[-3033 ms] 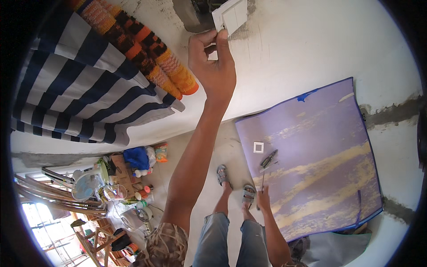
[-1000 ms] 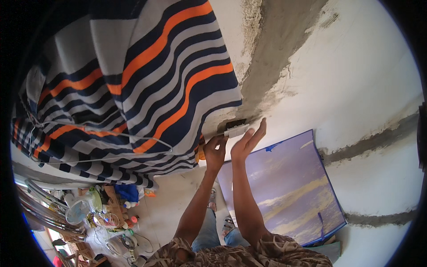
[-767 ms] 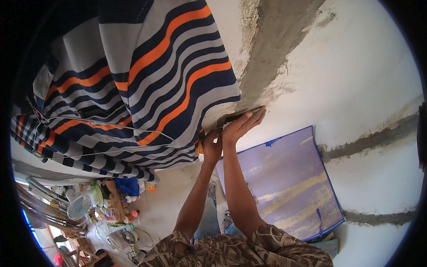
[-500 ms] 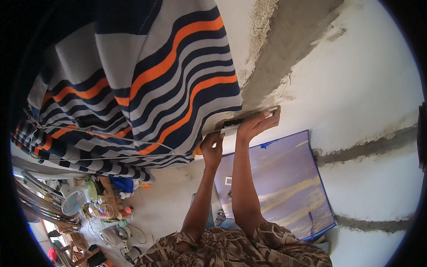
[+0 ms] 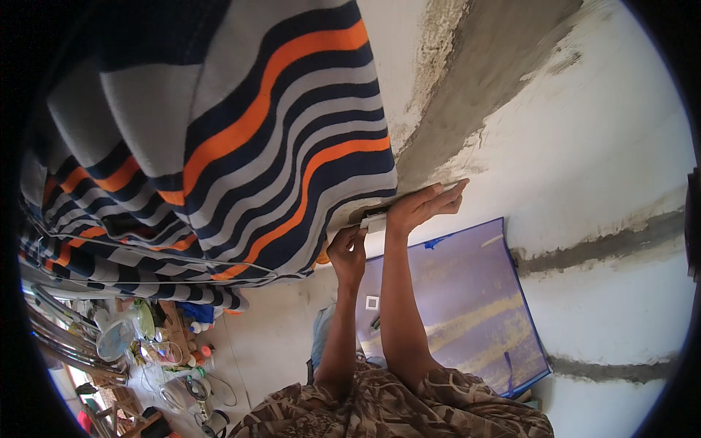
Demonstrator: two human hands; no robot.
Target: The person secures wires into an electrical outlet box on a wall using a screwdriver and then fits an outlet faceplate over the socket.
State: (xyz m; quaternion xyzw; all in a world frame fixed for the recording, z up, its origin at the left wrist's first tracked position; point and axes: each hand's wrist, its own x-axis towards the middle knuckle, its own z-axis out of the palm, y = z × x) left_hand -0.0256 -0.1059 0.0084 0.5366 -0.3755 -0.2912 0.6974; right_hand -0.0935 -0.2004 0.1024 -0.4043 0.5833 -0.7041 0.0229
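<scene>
Close to the wall (image 5: 606, 117), my left hand (image 5: 347, 252) has its fingertips pinched at the left end of a small white rectangular fitting (image 5: 375, 222). A dark opening shows just above this piece; its far side is hidden. My right hand (image 5: 418, 207) is beside it, fingers stretched out to the right along the wall surface. The heel of that hand overlaps the fitting's right end. Whether its thumb grips anything is not visible. Below the hands, a white square frame (image 5: 372, 302) lies on a purple, yellow-streaked board (image 5: 467, 292).
Striped cloth (image 5: 292, 139) in navy, grey and orange hangs close at the left, beside a thin wire (image 5: 182, 261). Grey plaster strips (image 5: 496, 66) run across the wall. Clutter on the floor at lower left includes a fan (image 5: 115, 334) and cords.
My right hand has shifted slightly right, its fingers reaching further along the wall. My left hand has dropped slightly. The view has tilted a little, showing more of the white frame.
</scene>
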